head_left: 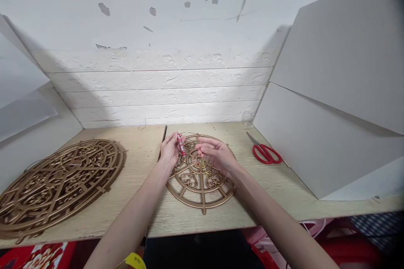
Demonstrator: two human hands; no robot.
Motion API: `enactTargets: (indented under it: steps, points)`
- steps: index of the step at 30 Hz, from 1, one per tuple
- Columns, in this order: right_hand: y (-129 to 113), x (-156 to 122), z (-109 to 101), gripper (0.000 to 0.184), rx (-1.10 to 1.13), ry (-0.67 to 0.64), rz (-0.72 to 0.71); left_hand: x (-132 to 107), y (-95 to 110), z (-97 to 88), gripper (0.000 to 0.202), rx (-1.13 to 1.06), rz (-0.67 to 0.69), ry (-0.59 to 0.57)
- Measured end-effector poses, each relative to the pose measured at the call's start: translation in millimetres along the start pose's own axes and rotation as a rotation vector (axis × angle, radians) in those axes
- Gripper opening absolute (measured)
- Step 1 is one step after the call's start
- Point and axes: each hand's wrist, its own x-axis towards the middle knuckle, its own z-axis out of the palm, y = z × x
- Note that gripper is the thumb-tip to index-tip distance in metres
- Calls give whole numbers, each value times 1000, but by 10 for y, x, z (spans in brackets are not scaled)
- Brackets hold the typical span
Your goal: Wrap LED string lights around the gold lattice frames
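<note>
My left hand (169, 150) is closed around a small red tube with white markings (181, 144), held tilted over a round gold fan guard-like grille (203, 196). Opposite it, my right hand (217, 154) pinches a thin yellow cord (205, 170) near the fingertips, above the grille's centre. A fine dark strand arches between the two hands. Scrollwork and spokes fill the grille, which lies flat on the table; my hands and forearms cover parts of its upper and side rims.
A stack of similar gold grilles (63, 176) lies at the left. Scissors with red handles (267, 154) rest at the right. White panels (328, 134) stand at both sides, and a white brick-patterned wall (158, 80) rises behind the wooden table (139, 176).
</note>
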Motion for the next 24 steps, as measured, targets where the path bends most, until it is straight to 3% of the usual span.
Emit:
enactTargets:
  steps: [3, 9, 15, 24]
  points:
    - [-4, 1, -12, 47, 6, 10, -9, 6, -3, 4, 9, -3, -4, 5]
    - [14, 8, -16, 24, 16, 5, 38, -12, 5, 20, 12, 0, -4, -9]
    - [7, 0, -30, 18, 13, -46, 31, 18, -11, -14, 9, 5, -3, -7]
    - [157, -20, 69, 28, -456, -100, -131, -55, -30, 34, 9, 14, -40, -1]
